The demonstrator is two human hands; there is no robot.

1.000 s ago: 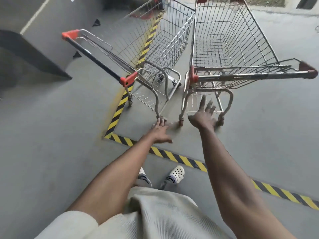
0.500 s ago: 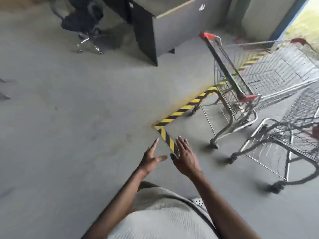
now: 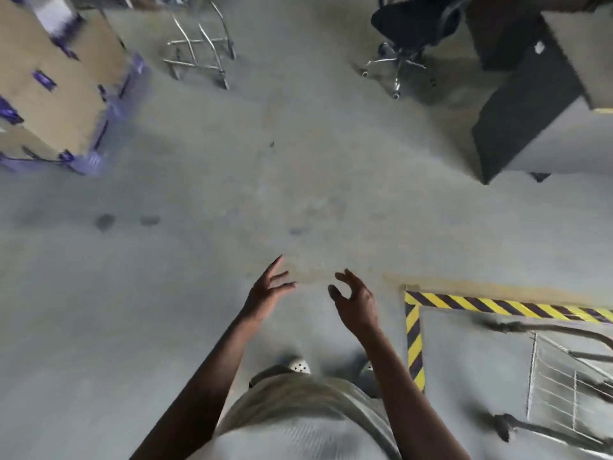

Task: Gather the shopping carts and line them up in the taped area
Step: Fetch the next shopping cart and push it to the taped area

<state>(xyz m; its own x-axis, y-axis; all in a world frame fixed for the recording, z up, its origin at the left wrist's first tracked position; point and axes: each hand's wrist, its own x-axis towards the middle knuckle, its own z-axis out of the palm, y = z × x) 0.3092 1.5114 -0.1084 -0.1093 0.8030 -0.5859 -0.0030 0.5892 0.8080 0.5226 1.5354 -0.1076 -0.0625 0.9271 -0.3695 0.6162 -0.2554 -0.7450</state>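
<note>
The corner of the yellow-and-black floor tape (image 3: 413,330) shows at the lower right. Inside it stands the blurred lower frame of a parked wire shopping cart (image 3: 564,376). Far ahead at the top, the chrome base of another shopping cart (image 3: 199,51) stands on the concrete, its basket cut off by the frame. My left hand (image 3: 267,290) and my right hand (image 3: 355,302) are raised in front of me over bare floor, fingers loosely spread, holding nothing. Both are well away from either cart.
Cardboard boxes on a purple pallet (image 3: 59,88) fill the upper left. A black office chair (image 3: 408,34) stands at the top right beside a dark grey desk (image 3: 537,114). My white shoes (image 3: 298,365) show below. Open concrete floor lies between me and the far cart.
My view has swung left, away from the two parked carts. The taped corner shifted to the lower right, and the boxes and a far cart came into sight. My hands stay empty.
</note>
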